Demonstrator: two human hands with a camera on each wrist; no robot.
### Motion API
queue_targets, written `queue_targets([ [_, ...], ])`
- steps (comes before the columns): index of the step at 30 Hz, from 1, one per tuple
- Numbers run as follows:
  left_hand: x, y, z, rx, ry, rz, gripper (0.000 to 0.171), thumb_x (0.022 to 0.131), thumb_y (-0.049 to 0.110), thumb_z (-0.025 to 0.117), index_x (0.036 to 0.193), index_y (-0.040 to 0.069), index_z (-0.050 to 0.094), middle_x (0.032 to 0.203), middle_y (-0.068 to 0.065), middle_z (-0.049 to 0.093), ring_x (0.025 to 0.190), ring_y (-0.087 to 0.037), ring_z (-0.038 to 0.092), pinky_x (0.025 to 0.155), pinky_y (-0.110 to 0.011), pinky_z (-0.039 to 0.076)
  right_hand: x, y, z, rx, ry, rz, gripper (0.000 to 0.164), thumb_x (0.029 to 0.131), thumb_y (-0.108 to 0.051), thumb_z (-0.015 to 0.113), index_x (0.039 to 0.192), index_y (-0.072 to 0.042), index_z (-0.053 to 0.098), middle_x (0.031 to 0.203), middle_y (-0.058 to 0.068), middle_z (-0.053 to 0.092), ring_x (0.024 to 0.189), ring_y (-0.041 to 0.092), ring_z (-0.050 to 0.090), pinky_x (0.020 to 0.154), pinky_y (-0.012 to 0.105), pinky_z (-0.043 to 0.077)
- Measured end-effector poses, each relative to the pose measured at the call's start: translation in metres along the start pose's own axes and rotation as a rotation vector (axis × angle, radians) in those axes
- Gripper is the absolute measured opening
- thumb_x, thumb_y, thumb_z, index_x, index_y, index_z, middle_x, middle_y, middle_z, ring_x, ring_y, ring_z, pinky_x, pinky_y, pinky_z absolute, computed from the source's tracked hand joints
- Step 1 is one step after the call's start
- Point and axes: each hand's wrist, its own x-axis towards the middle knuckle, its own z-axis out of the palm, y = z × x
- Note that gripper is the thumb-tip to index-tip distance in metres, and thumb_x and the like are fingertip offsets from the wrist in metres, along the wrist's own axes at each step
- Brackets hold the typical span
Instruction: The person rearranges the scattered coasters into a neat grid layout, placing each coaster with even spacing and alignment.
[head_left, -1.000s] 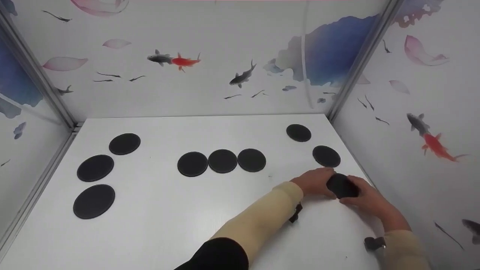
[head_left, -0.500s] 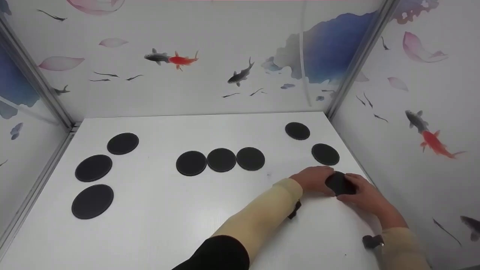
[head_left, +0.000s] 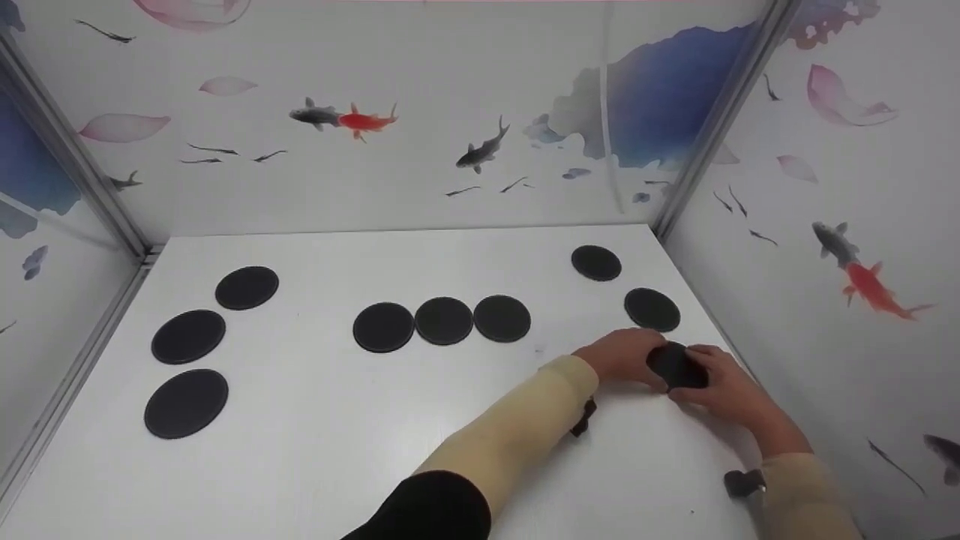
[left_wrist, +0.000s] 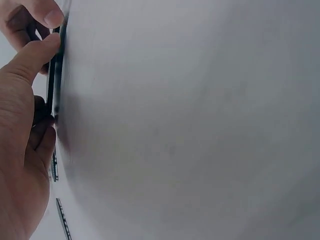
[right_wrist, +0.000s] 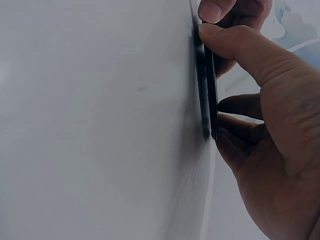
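At the right of the table, both of my hands hold one thin black round coaster [head_left: 676, 366] by its edge. My left hand [head_left: 624, 354] grips its left side and my right hand [head_left: 726, 386] its right side. In the left wrist view the coaster [left_wrist: 52, 80] is seen edge-on, the thumb and curled fingers of the left hand [left_wrist: 22, 125] at its rim. The right wrist view has the right hand [right_wrist: 280, 115] pinching the coaster [right_wrist: 213, 95], with a dark band between it and the tabletop. Just behind lies another black coaster [head_left: 652, 309].
One more coaster [head_left: 596, 262] lies at the back right. A row of three touching coasters [head_left: 443, 321] sits mid-table, and three others, including a middle coaster [head_left: 188, 337], lie at left. White printed panels, such as the right wall [head_left: 810, 180], enclose the white table [head_left: 300, 465].
Both hands have shifted very slightly left with the coaster between them. The other coasters stay in place; the head view has tilted a little.
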Motion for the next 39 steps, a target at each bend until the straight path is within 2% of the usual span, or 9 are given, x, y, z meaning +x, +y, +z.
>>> queue_targets([
  [4, -0.008, -0.005, -0.006, 0.002, 0.018, 0.025, 0.065, 0.089, 0.055, 0.090, 0.144, 0.026, 0.067, 0.131, 0.015, 0.067, 0.119, -0.001, 0.059, 0.105, -0.016, 0.044, 0.003, -0.004, 0.001, 0.035, 0.000, 0.008, 0.096, 0.093, -0.041, 0.092, 0.159, 0.012, 0.047, 0.162, 0.034, 0.041, 0.149, 0.057, 0.038, 0.118, 0.075, 0.036],
  [10, -0.017, -0.019, -0.012, 0.038, 0.029, 0.073, 0.066, 0.092, 0.057, 0.087, 0.145, 0.024, 0.065, 0.132, 0.014, 0.065, 0.118, -0.001, 0.058, 0.105, -0.016, 0.043, 0.010, -0.014, 0.006, 0.049, 0.021, -0.046, 0.092, 0.092, -0.037, 0.093, 0.157, 0.013, 0.050, 0.159, 0.034, 0.044, 0.149, 0.055, 0.040, 0.119, 0.074, 0.036],
  [17, -0.035, -0.036, -0.023, 0.061, 0.047, 0.110, 0.059, 0.093, 0.051, 0.087, 0.141, 0.022, 0.068, 0.126, 0.013, 0.067, 0.112, -0.001, 0.058, 0.102, -0.016, 0.045, 0.022, -0.032, 0.014, 0.039, 0.022, -0.084, 0.090, 0.093, -0.037, 0.092, 0.157, 0.010, 0.052, 0.157, 0.031, 0.047, 0.147, 0.052, 0.042, 0.119, 0.072, 0.038],
  [25, -0.063, -0.050, -0.037, 0.123, 0.051, 0.067, 0.064, 0.095, 0.056, 0.083, 0.145, 0.020, 0.065, 0.138, 0.010, 0.065, 0.121, -0.004, 0.061, 0.106, -0.017, 0.045, 0.034, -0.056, 0.026, 0.060, 0.014, -0.139, 0.089, 0.091, -0.034, 0.094, 0.155, 0.012, 0.053, 0.158, 0.031, 0.047, 0.149, 0.054, 0.040, 0.120, 0.071, 0.036],
  [31, -0.081, -0.061, -0.045, 0.154, 0.052, 0.023, 0.066, 0.096, 0.056, 0.082, 0.147, 0.019, 0.064, 0.140, 0.010, 0.064, 0.123, -0.005, 0.061, 0.108, -0.020, 0.046, 0.044, -0.071, 0.037, 0.062, 0.012, -0.179, 0.085, 0.091, -0.031, 0.094, 0.154, 0.011, 0.055, 0.156, 0.029, 0.049, 0.150, 0.053, 0.041, 0.120, 0.071, 0.037],
  [39, -0.113, -0.077, -0.058, 0.158, 0.107, 0.024, 0.068, 0.095, 0.056, 0.083, 0.147, 0.016, 0.065, 0.142, 0.006, 0.066, 0.123, -0.009, 0.064, 0.105, -0.023, 0.049, 0.058, -0.093, 0.053, 0.073, 0.006, -0.239, 0.085, 0.091, -0.033, 0.095, 0.154, 0.009, 0.057, 0.156, 0.027, 0.050, 0.149, 0.049, 0.043, 0.120, 0.069, 0.038],
])
